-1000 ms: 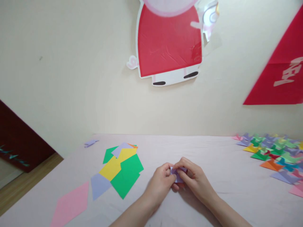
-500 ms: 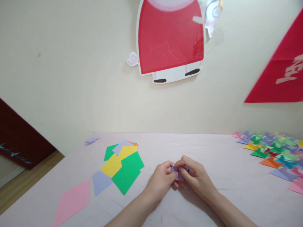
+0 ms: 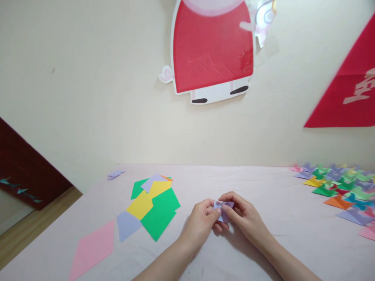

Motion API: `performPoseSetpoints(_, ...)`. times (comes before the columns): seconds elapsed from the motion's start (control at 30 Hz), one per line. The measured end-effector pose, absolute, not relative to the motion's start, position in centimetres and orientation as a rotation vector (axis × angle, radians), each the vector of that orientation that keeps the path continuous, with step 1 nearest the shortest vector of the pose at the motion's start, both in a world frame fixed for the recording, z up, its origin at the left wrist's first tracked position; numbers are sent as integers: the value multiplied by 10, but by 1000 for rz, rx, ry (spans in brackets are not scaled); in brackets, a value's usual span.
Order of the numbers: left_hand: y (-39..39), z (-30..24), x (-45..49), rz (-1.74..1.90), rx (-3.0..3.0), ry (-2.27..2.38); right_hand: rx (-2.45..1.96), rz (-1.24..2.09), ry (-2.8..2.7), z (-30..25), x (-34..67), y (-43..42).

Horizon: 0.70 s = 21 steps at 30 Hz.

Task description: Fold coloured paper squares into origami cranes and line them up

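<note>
A small folded lilac paper piece [image 3: 223,207] is pinched between both my hands just above the pale table [image 3: 263,187]. My left hand [image 3: 202,223] grips its left side with curled fingers. My right hand [image 3: 243,216] holds its right side, thumb and forefinger pressed on the fold. Most of the paper is hidden by my fingers.
Flat paper squares lie at the left: green [image 3: 159,214], yellow [image 3: 145,200], lilac [image 3: 127,226] and pink [image 3: 92,249]. A small lilac folded piece [image 3: 115,174] sits near the far left edge. Several folded coloured pieces [image 3: 342,187] are spread at the right. A cartoon wall sticker [image 3: 212,50] hangs on the wall behind.
My hands have stayed together on the lilac paper, the fingers shifting slightly along the fold. The view has drifted a little to the left and down.
</note>
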<state>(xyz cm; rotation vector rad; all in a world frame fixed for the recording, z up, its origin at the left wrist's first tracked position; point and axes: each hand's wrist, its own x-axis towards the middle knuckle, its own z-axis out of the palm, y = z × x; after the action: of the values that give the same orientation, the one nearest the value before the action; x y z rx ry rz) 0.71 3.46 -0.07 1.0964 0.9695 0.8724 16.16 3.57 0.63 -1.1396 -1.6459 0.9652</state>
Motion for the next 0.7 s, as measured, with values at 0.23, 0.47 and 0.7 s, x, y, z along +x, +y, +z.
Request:
performPoseSetpoints(0.23,35,6,5,865,1036,952,-1124,905,-1704,9,164,38)
performPoseSetpoints(0.47,33,6,6,904,1058,957,-1110,816,-1765,13,165,35)
performPoseSetpoints(0.7,31,5,8,968,1104,1009,-1088,775,-1736,14,164,34)
